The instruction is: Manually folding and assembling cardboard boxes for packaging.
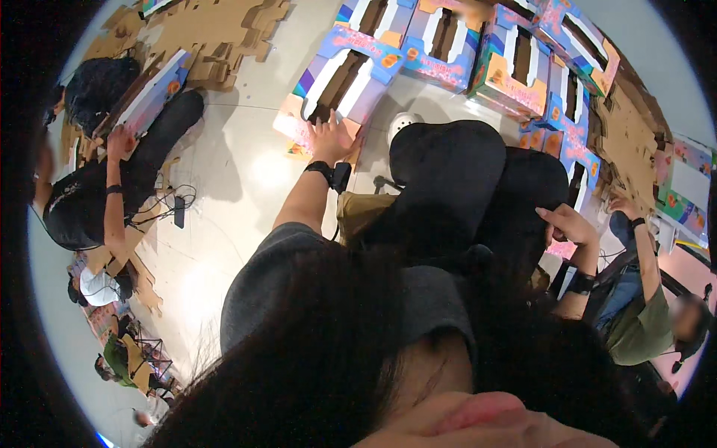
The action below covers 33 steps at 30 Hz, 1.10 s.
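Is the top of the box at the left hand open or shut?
The box is open on top: a long gap shows brown between white edges, beside the left hand. Its contents: cannot tell.

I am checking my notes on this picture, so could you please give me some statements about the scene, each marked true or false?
1. The person's left hand touches a colourful box. True.
2. Both hands touch that same box. False: only the left does; the right hand is apart from it, by the black trousers.
3. A black band is on the left wrist. True.
4. The floor is dark green. False: the floor is pale.
5. Flattened cardboard lies toward the upper left. True.
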Each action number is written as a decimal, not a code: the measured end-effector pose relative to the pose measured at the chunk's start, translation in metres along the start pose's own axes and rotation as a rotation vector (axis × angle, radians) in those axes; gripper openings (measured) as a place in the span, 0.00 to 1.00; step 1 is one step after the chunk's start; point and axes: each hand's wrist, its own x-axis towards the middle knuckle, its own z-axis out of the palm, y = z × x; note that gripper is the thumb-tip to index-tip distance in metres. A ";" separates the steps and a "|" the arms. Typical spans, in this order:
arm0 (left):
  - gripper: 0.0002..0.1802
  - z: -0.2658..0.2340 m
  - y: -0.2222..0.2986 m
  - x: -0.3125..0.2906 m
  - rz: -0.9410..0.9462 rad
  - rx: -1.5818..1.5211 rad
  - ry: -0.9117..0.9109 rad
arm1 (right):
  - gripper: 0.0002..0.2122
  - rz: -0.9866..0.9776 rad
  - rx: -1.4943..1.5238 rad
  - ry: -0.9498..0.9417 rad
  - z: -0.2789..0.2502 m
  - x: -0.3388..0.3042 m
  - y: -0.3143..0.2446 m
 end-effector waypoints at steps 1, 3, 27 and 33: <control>0.69 0.001 -0.004 0.001 -0.003 -0.005 0.027 | 0.30 0.000 0.004 -0.007 -0.001 0.003 -0.002; 0.67 -0.005 -0.003 0.003 -0.001 0.007 0.045 | 0.29 0.019 -0.001 -0.044 -0.008 0.006 0.003; 0.63 0.017 0.014 -0.036 -0.030 -0.253 0.273 | 0.26 -0.047 0.031 -0.036 -0.022 0.013 0.021; 0.64 0.021 0.021 -0.022 0.000 -0.253 0.293 | 0.26 -0.019 -0.030 0.006 -0.021 0.010 0.024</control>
